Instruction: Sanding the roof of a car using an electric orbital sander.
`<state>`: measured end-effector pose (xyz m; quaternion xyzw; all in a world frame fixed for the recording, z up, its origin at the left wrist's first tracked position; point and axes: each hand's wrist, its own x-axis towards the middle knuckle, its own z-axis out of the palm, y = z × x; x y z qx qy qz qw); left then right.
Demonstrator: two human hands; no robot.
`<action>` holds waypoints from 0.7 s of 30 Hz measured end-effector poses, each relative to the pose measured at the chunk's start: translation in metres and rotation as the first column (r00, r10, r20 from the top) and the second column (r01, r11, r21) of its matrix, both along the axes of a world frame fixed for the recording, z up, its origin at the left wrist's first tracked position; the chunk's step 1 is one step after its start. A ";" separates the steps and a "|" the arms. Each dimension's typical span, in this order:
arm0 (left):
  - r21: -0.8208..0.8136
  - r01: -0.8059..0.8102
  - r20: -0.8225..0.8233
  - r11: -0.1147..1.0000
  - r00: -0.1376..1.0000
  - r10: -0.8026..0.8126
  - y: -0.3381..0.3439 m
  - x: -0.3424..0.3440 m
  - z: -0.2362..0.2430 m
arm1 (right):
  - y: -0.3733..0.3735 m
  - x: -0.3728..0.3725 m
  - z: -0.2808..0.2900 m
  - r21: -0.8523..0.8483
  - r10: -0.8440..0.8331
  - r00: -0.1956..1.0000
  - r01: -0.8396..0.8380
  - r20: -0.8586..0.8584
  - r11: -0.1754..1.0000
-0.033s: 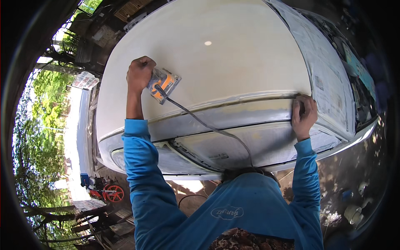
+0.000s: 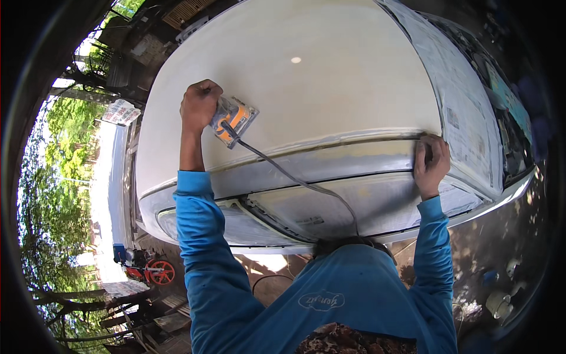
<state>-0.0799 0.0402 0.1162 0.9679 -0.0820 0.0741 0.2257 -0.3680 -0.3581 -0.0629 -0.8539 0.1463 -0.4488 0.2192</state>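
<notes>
My left hand (image 2: 199, 107) is closed round the grip of an electric sander (image 2: 240, 117), orange and grey with a flat square base. The sander sits on the broad, pale roof (image 2: 330, 76) of a vehicle, towards its left part. A dark power cord (image 2: 290, 173) runs from the tool across the roof's near edge and down the side towards my body. Farther right, my right hand (image 2: 431, 165) has its fingers curled on the roof edge (image 2: 407, 133), close to the papered windscreen; the fingertips are partly hidden. The near side windows are covered.
Masking paper (image 2: 466, 127) covers the windscreen on the right. On the ground at lower left stands a motorbike with a red wheel (image 2: 160, 272). A pale bucket (image 2: 499, 304) stands at lower right. Sunlit trees (image 2: 65, 147) show beyond the left side.
</notes>
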 end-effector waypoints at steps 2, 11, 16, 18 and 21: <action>-0.023 0.036 0.004 0.999 0.999 -0.036 -0.001 -0.019 0.001 | 0.000 0.001 -0.001 0.000 -0.014 1.000 0.014 0.020 1.000; -0.056 0.052 0.102 0.997 0.994 -0.046 -0.035 -0.078 0.000 | 0.002 0.004 -0.005 -0.052 0.000 1.000 0.001 0.022 0.999; -0.051 0.145 0.196 0.988 0.972 -0.133 -0.088 -0.092 -0.005 | 0.001 0.003 -0.007 -0.057 -0.012 1.000 0.013 0.020 0.998; -0.023 0.217 0.213 0.976 0.955 -0.207 -0.111 -0.097 -0.006 | 0.001 0.003 -0.008 -0.040 -0.012 1.000 0.013 0.026 0.999; -0.082 0.309 0.150 0.948 0.944 -0.295 -0.139 -0.102 -0.006 | 0.000 0.002 -0.009 -0.030 -0.011 1.000 0.011 0.017 0.999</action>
